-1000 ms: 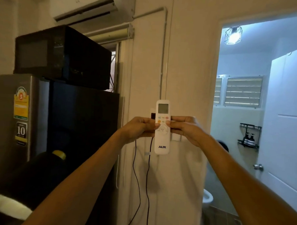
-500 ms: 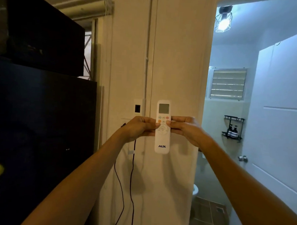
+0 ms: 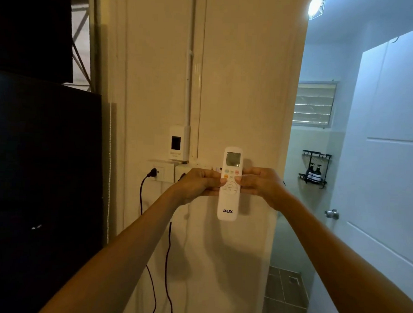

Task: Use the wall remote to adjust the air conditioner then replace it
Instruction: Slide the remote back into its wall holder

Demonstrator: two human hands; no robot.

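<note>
Cream wall (image 3: 239, 86) fills the view beside an open bathroom doorway. Nearest, both forearms reach forward. The left hand (image 3: 197, 184) and right hand (image 3: 261, 184) each pinch a side of the white remote (image 3: 230, 183), grips closed on it, thumbs over the buttons. It stands upright just before the wall, by the outlet (image 3: 162, 173). The air conditioner is out of view, so adjusting seems finished or nearly so; putting it back remains.

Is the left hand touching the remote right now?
Touching. The head view shows the left hand with its thumb tip pressed on the remote beside the buttons, no gap visible.
</note>
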